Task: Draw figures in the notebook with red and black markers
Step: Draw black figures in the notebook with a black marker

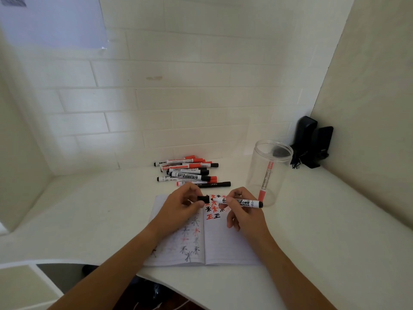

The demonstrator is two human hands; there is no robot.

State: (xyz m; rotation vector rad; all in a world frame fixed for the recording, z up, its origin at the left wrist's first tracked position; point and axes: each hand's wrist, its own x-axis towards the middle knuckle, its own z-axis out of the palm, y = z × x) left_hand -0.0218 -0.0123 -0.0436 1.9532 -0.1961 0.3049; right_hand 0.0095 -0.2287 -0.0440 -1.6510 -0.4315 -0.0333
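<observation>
Right hand (240,211) grips the black marker (239,201), left hand (183,204) pinches its cap (203,199), both above the open notebook (223,242) at six o'clock; line cap and tip up squarely.

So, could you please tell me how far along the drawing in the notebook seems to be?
Done: the open lined paper notebook has red and black star figures down its left page and across the top of the right page. In hand: the right hand holds a white black-ended marker; the left hand holds its black cap, apart from the tip. Left: most of the right page is blank.
</observation>
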